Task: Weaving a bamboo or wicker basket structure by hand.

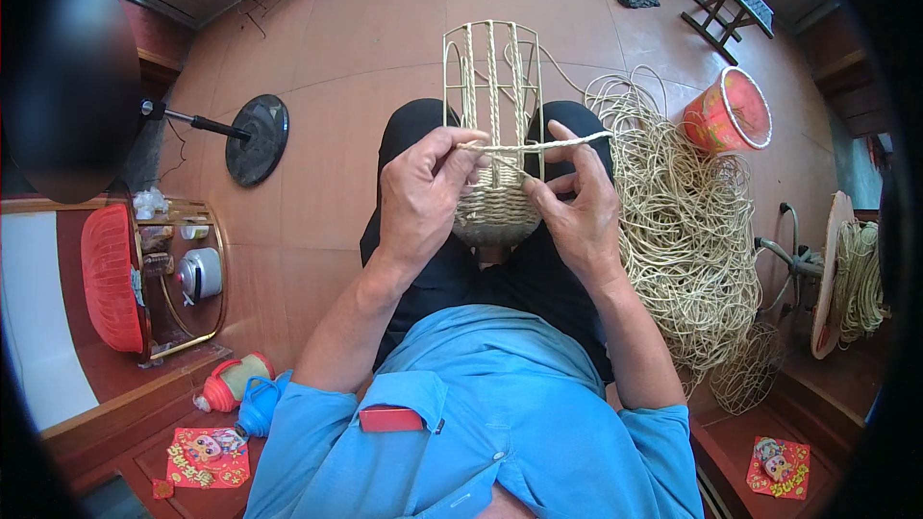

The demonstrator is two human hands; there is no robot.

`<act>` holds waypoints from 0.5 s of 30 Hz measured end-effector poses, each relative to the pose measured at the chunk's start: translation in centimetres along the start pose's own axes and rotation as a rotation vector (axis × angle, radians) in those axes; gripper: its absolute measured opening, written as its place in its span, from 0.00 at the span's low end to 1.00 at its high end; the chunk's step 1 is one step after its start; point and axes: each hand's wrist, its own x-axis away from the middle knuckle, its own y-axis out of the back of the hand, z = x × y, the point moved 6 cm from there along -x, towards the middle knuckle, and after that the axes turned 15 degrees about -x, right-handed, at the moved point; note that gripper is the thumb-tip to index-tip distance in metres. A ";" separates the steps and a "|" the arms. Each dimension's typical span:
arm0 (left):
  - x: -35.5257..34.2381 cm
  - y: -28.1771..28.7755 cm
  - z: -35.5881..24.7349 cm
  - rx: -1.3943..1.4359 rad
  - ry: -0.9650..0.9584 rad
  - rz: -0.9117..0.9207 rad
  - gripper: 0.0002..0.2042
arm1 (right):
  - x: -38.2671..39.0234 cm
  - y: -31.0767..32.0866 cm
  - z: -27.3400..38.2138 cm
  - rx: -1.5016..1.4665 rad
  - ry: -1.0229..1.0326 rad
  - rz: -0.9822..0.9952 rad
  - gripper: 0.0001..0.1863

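Observation:
A basket with a wire frame [492, 27] stands upright between my knees, its lower part covered in tight woven cord [495, 202]. Twisted strands run up its bare upper wires. Across the front stretches a pale twisted cord [519, 147]. My left hand [421, 190] is closed, thumb and forefinger pinching the cord at the basket's left side. At the right side my right hand [585, 202] has its fingers bent about the cord, which crosses the forefinger. The right thumb presses near the weave's upper edge. The fingers partly cover the frame's sides.
A big heap of loose cord [687, 240] lies on the floor to my right, beside a red bucket [711, 115]. Farther off is a small wooden stool [721, 24]. On the left are a round black stand base [258, 139], a red mesh cover [111, 279] and jugs [258, 406].

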 end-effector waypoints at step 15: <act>-0.1 -3.0 -3.4 -0.409 -0.473 -0.155 0.10 | -1.5 -0.3 -0.1 -0.078 -0.062 0.124 0.43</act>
